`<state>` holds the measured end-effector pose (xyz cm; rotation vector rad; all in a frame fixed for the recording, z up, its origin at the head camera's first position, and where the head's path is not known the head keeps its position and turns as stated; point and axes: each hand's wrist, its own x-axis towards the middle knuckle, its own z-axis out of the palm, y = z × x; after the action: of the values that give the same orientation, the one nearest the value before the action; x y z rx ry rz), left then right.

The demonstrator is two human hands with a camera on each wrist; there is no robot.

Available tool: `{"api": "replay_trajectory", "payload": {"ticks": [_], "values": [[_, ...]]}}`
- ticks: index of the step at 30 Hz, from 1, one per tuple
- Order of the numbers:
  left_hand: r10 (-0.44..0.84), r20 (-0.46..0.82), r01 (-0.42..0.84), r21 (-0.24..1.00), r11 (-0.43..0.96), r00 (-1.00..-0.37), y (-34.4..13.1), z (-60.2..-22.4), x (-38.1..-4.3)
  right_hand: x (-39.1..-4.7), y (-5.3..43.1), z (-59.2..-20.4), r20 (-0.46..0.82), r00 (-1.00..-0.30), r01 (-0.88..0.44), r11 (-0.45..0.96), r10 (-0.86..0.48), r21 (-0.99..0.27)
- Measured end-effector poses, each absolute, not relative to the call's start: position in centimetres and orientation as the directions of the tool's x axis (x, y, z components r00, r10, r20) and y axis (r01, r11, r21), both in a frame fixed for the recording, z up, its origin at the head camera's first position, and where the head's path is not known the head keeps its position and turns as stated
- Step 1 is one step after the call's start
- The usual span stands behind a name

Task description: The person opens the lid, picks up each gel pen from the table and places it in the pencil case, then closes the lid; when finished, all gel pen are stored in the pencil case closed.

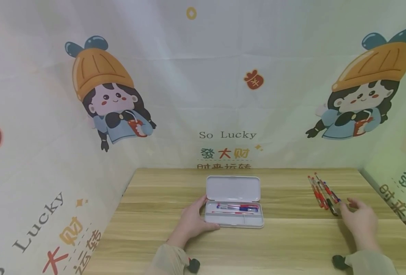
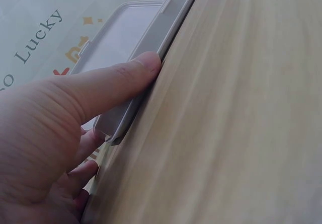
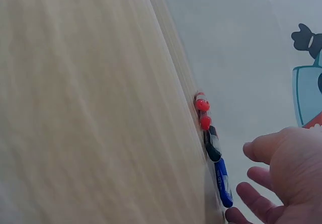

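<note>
A white pencil case [image 1: 233,188] lies on the table with its lid raised. Inside it are several pens [image 1: 240,207], with red and blue parts, in the long back compartment. My left hand [image 1: 190,221] grips the case's left end; in the left wrist view the thumb [image 2: 121,80] presses its front edge and the other fingers are at its far side, partly hidden. To the right, my right hand [image 1: 360,219] hovers beside a group of loose pens [image 1: 319,194], fingers loosely bent and holding nothing. The right wrist view shows a blue pen [image 3: 222,181] nearest those fingers.
The wooden table [image 1: 282,244] reaches back to a printed cloth [image 1: 175,126] that hangs behind it and at both sides. A smaller divided front compartment [image 1: 225,220] runs along the case's near side.
</note>
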<state>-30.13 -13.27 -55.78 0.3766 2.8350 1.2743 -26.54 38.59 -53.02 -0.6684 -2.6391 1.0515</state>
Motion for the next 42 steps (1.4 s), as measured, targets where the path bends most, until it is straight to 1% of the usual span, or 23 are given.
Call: {"api": "replay_trajectory", "payload": {"ticks": [3,15,24,42], "values": [[0.223,0.09,0.216,0.736,0.641,-0.971,-13.3,-55.8,-30.1,-26.5,39.0,-53.2,0.012,-0.879,0.349,0.661,0.476,-0.664],[0.218,0.082,0.207,0.735,0.646,-0.973,-13.2,-55.8,-30.0,-26.4,39.8,-53.5,-0.018,-0.898,0.368,0.73,0.439,-0.576],[0.217,0.077,0.203,0.732,0.651,-0.973,-13.2,-55.8,-30.0,-26.6,39.6,-53.6,0.004,-0.893,0.372,0.745,0.449,-0.553],[0.214,0.076,0.199,0.737,0.646,-0.974,-13.3,-55.6,-29.9,-26.0,39.2,-53.0,0.033,-0.875,0.379,0.726,0.483,-0.575]]}}
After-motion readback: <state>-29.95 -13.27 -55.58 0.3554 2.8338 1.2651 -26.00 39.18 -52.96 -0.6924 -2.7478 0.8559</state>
